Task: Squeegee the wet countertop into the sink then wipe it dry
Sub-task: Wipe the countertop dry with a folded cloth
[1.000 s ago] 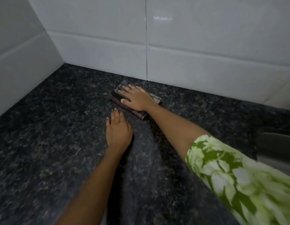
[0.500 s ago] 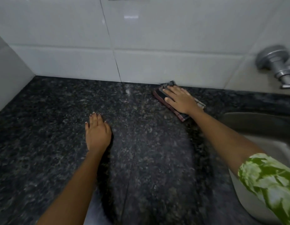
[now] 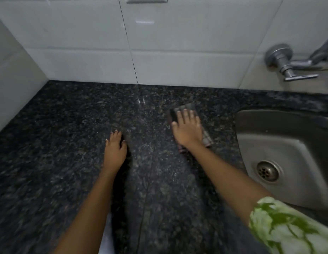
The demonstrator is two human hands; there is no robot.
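Observation:
The dark speckled granite countertop fills most of the view. My right hand presses flat on a folded checked cloth that lies on the counter just left of the steel sink. Only the cloth's edges show around the palm. My left hand rests palm down on the bare granite to the left, fingers together, holding nothing. No squeegee is in view.
White tiled walls close the counter at the back and on the left. A metal tap juts from the wall above the sink, whose drain shows at the right.
My right hand has slid the cloth from the back wall toward me and nearer the sink. The left hand has stayed planted. The view has shifted right, showing more of the sink.

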